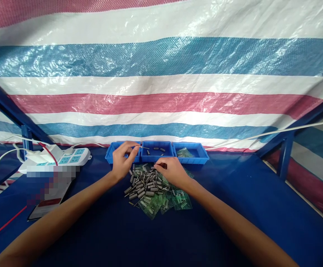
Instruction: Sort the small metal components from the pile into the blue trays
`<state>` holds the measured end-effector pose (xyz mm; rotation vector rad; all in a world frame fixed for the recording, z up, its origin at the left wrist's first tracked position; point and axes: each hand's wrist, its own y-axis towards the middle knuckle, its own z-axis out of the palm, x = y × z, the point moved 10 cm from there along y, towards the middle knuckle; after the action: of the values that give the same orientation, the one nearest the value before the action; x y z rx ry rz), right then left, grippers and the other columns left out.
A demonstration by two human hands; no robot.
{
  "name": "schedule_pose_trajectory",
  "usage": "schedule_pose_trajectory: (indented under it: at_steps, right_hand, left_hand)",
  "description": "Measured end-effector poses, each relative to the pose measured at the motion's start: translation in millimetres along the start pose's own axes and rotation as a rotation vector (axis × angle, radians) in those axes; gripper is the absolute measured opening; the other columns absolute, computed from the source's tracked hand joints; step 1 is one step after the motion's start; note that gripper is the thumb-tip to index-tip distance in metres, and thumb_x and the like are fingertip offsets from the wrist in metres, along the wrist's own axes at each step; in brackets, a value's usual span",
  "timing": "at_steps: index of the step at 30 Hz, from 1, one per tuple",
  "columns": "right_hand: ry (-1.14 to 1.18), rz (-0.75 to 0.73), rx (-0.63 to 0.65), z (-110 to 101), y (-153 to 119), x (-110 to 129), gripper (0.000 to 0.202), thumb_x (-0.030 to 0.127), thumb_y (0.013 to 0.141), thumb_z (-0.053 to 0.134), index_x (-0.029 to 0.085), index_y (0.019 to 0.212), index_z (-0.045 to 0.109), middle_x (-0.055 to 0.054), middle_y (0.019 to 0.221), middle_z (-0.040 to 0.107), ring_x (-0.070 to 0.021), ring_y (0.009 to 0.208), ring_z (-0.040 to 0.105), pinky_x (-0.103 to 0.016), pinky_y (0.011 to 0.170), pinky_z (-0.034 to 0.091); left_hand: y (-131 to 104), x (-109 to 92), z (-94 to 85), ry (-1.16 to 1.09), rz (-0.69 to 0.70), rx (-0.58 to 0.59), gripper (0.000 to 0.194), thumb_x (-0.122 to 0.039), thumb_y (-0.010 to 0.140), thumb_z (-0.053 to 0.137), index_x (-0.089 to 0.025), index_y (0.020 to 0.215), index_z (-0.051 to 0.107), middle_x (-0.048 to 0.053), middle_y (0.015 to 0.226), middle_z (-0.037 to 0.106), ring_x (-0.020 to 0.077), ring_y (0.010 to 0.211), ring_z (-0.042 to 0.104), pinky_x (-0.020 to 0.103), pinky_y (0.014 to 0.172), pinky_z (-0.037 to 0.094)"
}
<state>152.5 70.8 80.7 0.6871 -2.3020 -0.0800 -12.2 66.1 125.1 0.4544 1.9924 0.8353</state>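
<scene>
My left hand [124, 160] pinches a thin metal pin [144, 147] over the left blue bin [110, 157]; the pin's tip reaches over the middle blue bin [158, 157]. Several small dark cylinders lie in that middle bin. Over the back of a pile of grey metal parts [146, 185], my right hand [172, 170] has thumb and forefinger pressed together; what is between them is too small to name. Small green-tinted plastic bags [150, 206] with metal pieces lie at the front and right of the pile. The right blue bin [203, 159] holds another such bag.
A white power strip [78, 157] with plugs and cables stands at the left. In front of it lies a phone-like device [50, 202], partly blurred, by a red cable [8, 225]. Behind the blue table [234, 193] hangs a striped sheet [161, 85] between blue metal posts.
</scene>
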Motion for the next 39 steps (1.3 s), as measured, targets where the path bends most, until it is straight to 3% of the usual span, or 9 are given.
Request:
schedule_pose_trajectory:
  at_steps: [3, 6, 9, 12, 15, 28, 39]
  right_hand:
    - [0.014, 0.003, 0.011, 1, 0, 0, 0.021, 0.025, 0.087, 0.055, 0.017, 0.072, 0.067, -0.002, 0.068, 0.064, -0.0133, 0.061, 0.055, -0.024, 0.055, 0.036]
    - [0.017, 0.012, 0.028, 3, -1, -2, 0.022, 0.026, 0.088, 0.054, 0.017, 0.072, 0.067, -0.003, 0.069, 0.065, -0.0141, 0.062, 0.055, -0.024, 0.055, 0.037]
    - [0.016, 0.016, 0.039, 4, -1, -2, 0.021, 0.027, 0.087, 0.054, 0.017, 0.074, 0.068, -0.004, 0.069, 0.065, -0.0146, 0.063, 0.056, -0.024, 0.055, 0.037]
    - [0.014, 0.015, 0.037, 4, -1, -1, 0.021, 0.026, 0.087, 0.054, 0.017, 0.076, 0.069, -0.004, 0.07, 0.065, -0.0147, 0.063, 0.056, -0.024, 0.055, 0.038]
    - [0.01, 0.018, 0.039, 4, -1, -1, 0.02, 0.026, 0.087, 0.055, 0.017, 0.076, 0.069, -0.004, 0.071, 0.066, -0.0149, 0.064, 0.057, -0.024, 0.056, 0.038]
    - [0.004, 0.005, 0.054, 5, -2, 2, 0.022, 0.025, 0.087, 0.054, 0.017, 0.071, 0.066, -0.005, 0.07, 0.066, -0.0148, 0.063, 0.056, -0.024, 0.055, 0.038]
    - [-0.005, 0.013, 0.069, 8, -2, -1, 0.022, 0.026, 0.088, 0.054, 0.017, 0.074, 0.068, -0.004, 0.072, 0.066, -0.0143, 0.064, 0.056, -0.024, 0.055, 0.038]
  left_hand:
    - [19, -15, -18.5, 0.147, 0.058, -0.018, 0.021, -0.034, 0.089, 0.052, -0.017, 0.091, 0.065, 0.001, 0.079, 0.064, 0.0077, 0.052, 0.049, 0.022, 0.058, 0.042]
    - [32, -20, -19.6, 0.32, 0.143, 0.066, 0.023, -0.035, 0.09, 0.051, -0.017, 0.091, 0.067, 0.001, 0.079, 0.064, 0.0083, 0.052, 0.048, 0.022, 0.059, 0.04]
    - [37, 1, -5.5, 0.531, 0.12, 0.236, 0.026, -0.036, 0.091, 0.047, -0.019, 0.09, 0.068, 0.002, 0.08, 0.066, 0.0105, 0.055, 0.051, 0.023, 0.06, 0.039]
    - [33, 27, 10.0, 0.707, 0.067, 0.405, 0.028, -0.037, 0.091, 0.047, -0.021, 0.09, 0.07, 0.004, 0.087, 0.068, 0.0164, 0.069, 0.061, 0.025, 0.062, 0.04]
    - [29, 44, 17.3, 0.794, 0.026, 0.487, 0.028, -0.036, 0.09, 0.046, -0.022, 0.093, 0.07, 0.005, 0.09, 0.068, 0.0203, 0.078, 0.063, 0.026, 0.063, 0.041]
    - [18, 83, 29.7, 0.871, -0.067, 0.676, 0.026, -0.032, 0.089, 0.047, -0.022, 0.094, 0.071, 0.008, 0.094, 0.068, 0.0259, 0.085, 0.064, 0.028, 0.067, 0.042]
    - [17, 85, 31.2, 0.879, -0.081, 0.69, 0.029, -0.032, 0.089, 0.046, -0.021, 0.096, 0.072, 0.01, 0.095, 0.069, 0.0262, 0.086, 0.063, 0.028, 0.07, 0.043]
